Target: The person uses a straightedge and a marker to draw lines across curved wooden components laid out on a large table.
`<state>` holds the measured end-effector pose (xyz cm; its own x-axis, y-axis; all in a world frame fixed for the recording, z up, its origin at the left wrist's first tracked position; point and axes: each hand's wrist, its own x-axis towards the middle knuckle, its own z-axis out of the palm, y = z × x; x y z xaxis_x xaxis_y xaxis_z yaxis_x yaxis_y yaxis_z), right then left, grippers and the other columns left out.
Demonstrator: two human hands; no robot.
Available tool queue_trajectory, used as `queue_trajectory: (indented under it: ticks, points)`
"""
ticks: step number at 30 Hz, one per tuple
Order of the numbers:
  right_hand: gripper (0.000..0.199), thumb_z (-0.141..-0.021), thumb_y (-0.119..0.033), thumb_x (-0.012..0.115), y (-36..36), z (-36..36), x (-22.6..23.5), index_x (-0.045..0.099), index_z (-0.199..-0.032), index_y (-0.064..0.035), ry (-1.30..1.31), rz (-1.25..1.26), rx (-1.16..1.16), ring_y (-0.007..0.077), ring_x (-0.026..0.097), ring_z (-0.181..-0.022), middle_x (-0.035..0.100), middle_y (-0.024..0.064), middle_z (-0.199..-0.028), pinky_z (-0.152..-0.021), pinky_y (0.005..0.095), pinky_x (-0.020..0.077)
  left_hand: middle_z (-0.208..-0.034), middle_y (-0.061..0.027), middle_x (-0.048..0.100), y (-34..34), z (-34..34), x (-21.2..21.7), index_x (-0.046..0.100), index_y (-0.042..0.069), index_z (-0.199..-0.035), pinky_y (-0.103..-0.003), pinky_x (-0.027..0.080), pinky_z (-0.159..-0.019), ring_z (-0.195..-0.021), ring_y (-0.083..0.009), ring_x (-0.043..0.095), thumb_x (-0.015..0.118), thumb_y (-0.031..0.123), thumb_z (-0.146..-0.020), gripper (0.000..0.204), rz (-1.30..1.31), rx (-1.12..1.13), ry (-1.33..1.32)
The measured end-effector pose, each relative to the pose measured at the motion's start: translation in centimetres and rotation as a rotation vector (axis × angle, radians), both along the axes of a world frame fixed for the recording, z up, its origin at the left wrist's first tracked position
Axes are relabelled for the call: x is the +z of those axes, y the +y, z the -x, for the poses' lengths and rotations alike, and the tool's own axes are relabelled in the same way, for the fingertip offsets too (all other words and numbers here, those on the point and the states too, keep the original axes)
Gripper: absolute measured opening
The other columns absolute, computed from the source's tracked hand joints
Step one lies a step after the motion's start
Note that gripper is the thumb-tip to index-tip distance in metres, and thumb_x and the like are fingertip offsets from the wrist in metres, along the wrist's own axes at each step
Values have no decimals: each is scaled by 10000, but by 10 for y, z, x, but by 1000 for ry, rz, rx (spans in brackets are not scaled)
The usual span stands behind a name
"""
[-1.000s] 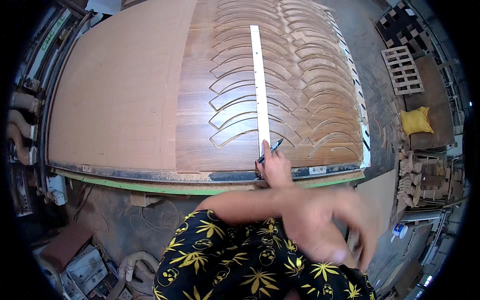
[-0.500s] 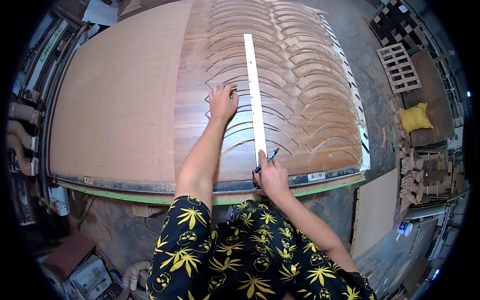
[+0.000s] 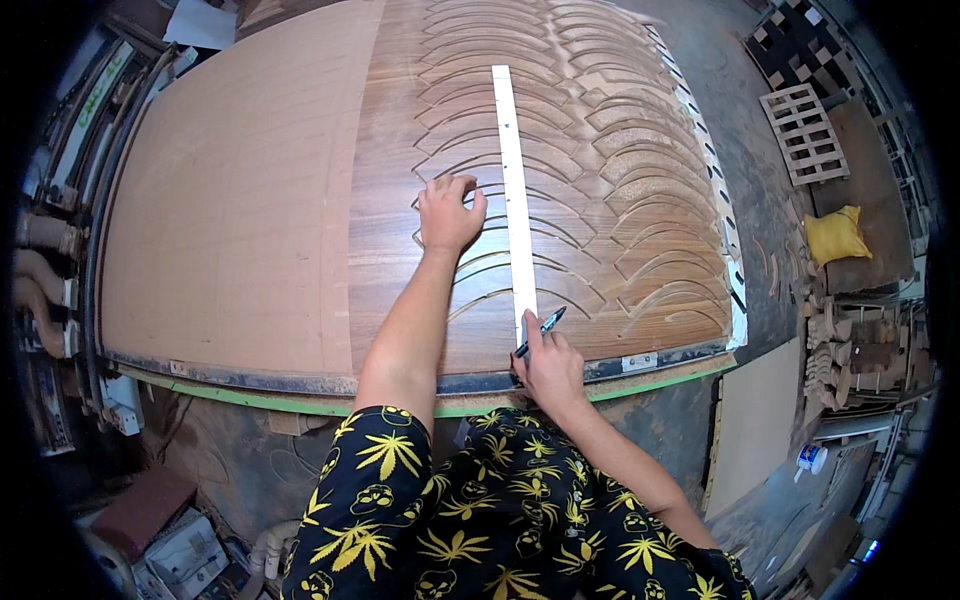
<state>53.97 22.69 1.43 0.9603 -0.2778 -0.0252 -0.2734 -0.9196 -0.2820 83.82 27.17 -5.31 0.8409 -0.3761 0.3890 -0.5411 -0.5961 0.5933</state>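
Note:
A long white strip (image 3: 512, 180) with small dark marks lies lengthwise over a wood-grain panel (image 3: 385, 250) cut with rows of curved pieces (image 3: 475, 267). My left hand (image 3: 450, 212) rests on the panel left of the strip, fingers bent over the cut curves and thumb held apart; its fingertips are partly hidden. Near the front edge, my right hand (image 3: 552, 370) holds a dark marker pen (image 3: 550, 322) slanted across its fingers. The right index finger presses on the strip's near end.
Plain brown board (image 3: 235, 200) covers the table's left side. A dark rail with a green edge (image 3: 300, 403) runs along the front. To the right are a slatted wooden pallet (image 3: 803, 133), a yellow sack (image 3: 838, 235), a leaning board (image 3: 755, 420) and a white bucket (image 3: 811, 459).
The whole view has shifted slightly. Against the panel, both hands and the white strip stay in nearly the same places, and the marker pen remains in my right hand.

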Motion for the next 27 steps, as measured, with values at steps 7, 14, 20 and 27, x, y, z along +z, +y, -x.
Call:
queue_trajectory:
  ticks: [7, 14, 20, 27]
  points:
    - [846, -837, -296, 785, 0, -1, 4, 430, -1536, 23, 44, -5, -11, 346, 680, -825, 685, 181, -864, -675, 454, 582, -1090, -59, 706, -1, 2, 5, 755, 125, -1042, -426, 411, -1008, -1136, -279, 584, 687, 305, -885, 248, -29, -1, 19]
    - [884, -858, -308, 782, 3, 0, 9, 371, -1564, 30, 43, -21, -32, 339, 678, -870, 699, 186, -943, -684, 464, 589, -1036, -59, 693, -1, 0, -2, 762, 144, -1021, -440, 423, -968, -1063, -292, 594, 697, 301, -871, 227, -18, 22, -55]
    - [935, -842, -219, 786, 5, 3, 13, 291, -1598, 24, 87, -119, -76, 361, 648, -969, 671, 224, -1112, -744, 471, 591, -1055, -66, 693, -4, 1, 1, 757, 140, -1023, -446, 414, -998, -1093, -300, 587, 691, 305, -874, 232, -19, 7, -55]
    - [887, -847, -184, 751, -1, -1, 20, 300, -1577, 40, -3, -386, -211, 453, 614, -998, 650, 270, -1116, -880, 541, 522, -1064, -59, 688, -2, 1, -1, 747, 140, -1006, -448, 413, -996, -1101, -294, 584, 692, 296, -876, 210, -26, 7, -49]
